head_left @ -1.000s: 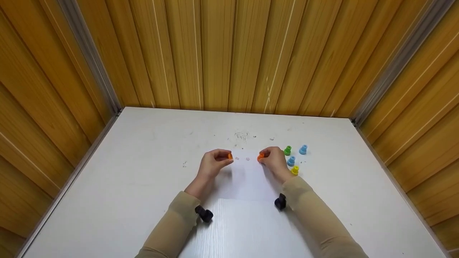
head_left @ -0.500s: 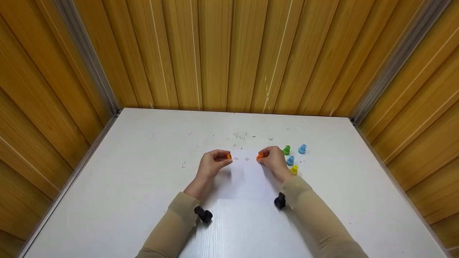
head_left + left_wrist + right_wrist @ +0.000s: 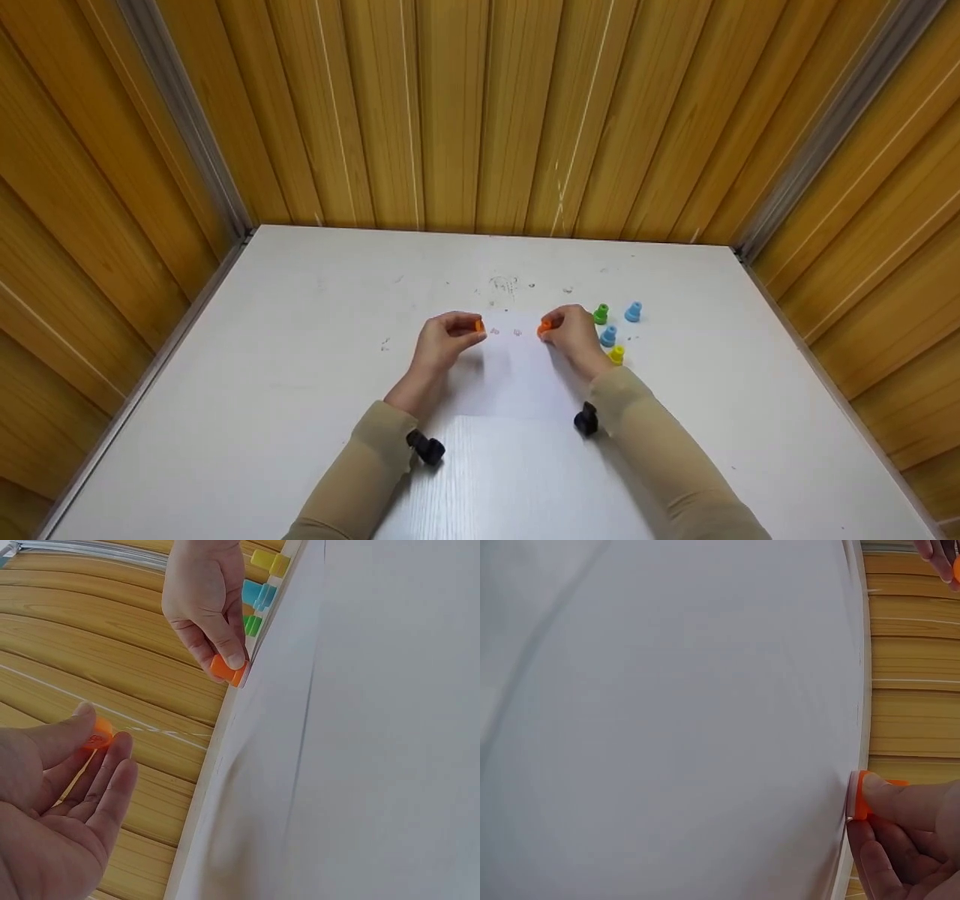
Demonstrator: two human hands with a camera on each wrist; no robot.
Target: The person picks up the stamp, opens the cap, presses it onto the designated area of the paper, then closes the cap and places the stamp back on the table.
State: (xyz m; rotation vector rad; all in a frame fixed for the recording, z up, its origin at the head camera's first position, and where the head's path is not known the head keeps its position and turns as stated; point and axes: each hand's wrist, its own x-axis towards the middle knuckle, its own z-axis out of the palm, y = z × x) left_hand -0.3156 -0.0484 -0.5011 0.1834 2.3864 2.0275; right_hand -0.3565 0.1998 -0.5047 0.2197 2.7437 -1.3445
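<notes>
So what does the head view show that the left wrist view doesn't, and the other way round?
Only the head view: the tan left sleeve and right sleeve, and two small reddish marks on the white surface.

Only the left wrist view: a reddish pattern on the left orange piece.

Both: the left hand and right hand, each pinching an orange piece, the green piece, yellow piece and wood-look wall.

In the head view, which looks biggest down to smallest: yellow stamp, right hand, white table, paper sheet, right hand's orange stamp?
1. White table
2. Paper sheet
3. Right hand
4. Yellow stamp and orange stamp: unranked, as the hand hides part of the orange one.
</notes>
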